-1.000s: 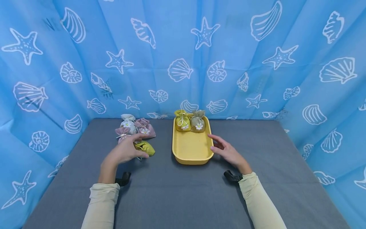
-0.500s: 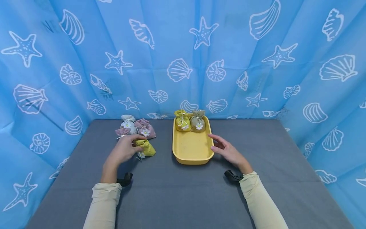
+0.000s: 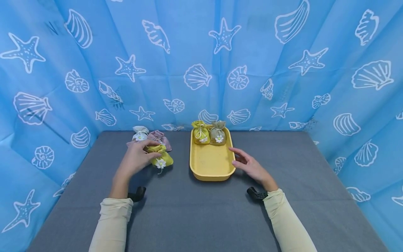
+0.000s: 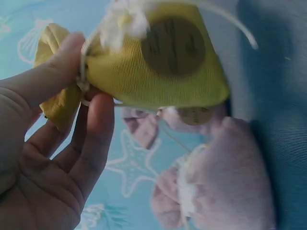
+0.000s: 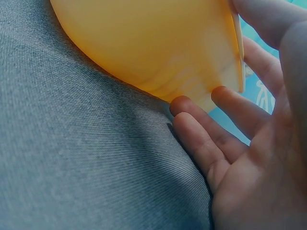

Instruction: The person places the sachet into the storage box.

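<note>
left hand (image 3: 136, 159): thumb and fingers (image 4: 98, 127) pinch the gathered neck of a yellow pouch (image 3: 159, 156). in the head view the pouch is held at the left of the desk (image 3: 201, 210), between the cluster of other pouches and the tray; whether its base touches the desk cannot be told. a white flower (image 3: 160, 163) shows on its front. the left wrist view shows a round brown label (image 4: 172, 45) on its underside and a white cord (image 4: 235, 24) trailing from the neck.

right hand (image 3: 248, 164): fingers (image 5: 201, 143) straight and slightly spread, resting against the outer right wall of the yellow tray (image 3: 211, 162). in the right wrist view the fingertips touch the tray's side near its rim, and the lower fingers lie close to the grey cloth. it grips nothing.

tray contents: two pouches at the far end, standing upright side by side and touching, a yellow-green pouch (image 3: 200, 133) on the left and an olive pouch (image 3: 218, 133) on the right. both carry a white flower.

behind the left hand: a white pouch (image 3: 140, 133) and a pink pouch (image 3: 161, 138), partly hidden by the hand and the held pouch. the left wrist view shows pink pouches (image 4: 230, 182) lying on the grey cloth just beside the held one.

surroundings: a blue curtain (image 3: 201, 63) printed with white shells and starfish closes off the desk on three sides. both arms wear pale sleeves (image 3: 283, 220).
</note>
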A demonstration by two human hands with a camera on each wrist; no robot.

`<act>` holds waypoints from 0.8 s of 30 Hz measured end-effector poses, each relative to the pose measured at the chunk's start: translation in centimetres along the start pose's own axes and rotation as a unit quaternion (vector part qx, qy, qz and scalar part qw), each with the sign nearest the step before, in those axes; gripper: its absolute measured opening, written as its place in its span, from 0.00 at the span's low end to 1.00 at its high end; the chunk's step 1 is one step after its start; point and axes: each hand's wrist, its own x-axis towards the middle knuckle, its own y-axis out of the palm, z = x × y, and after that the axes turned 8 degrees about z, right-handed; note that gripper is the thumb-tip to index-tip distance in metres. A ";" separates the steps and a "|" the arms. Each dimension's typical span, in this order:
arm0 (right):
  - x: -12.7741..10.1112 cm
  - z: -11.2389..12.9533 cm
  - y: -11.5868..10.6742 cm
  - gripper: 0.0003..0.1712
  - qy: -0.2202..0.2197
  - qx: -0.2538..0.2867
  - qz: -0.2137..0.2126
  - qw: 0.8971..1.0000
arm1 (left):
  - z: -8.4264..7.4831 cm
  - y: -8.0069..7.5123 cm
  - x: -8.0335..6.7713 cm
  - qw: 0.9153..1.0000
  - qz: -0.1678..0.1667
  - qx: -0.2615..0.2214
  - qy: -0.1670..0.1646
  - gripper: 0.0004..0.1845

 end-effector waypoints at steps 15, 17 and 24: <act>0.1 -0.2 -0.1 0.34 -0.007 0.001 0.002 1.000 | -5.9 -1.9 1.3 0.995 -0.064 -0.040 0.067 0.18; 0.2 -0.3 -0.1 0.35 -0.007 0.001 0.002 1.000 | -6.8 -2.1 1.6 0.994 -0.065 -0.043 0.075 0.17; 0.1 -0.3 0.0 0.35 -0.009 0.006 0.000 1.000 | -10.8 -2.0 2.8 0.993 -0.050 -0.009 0.110 0.16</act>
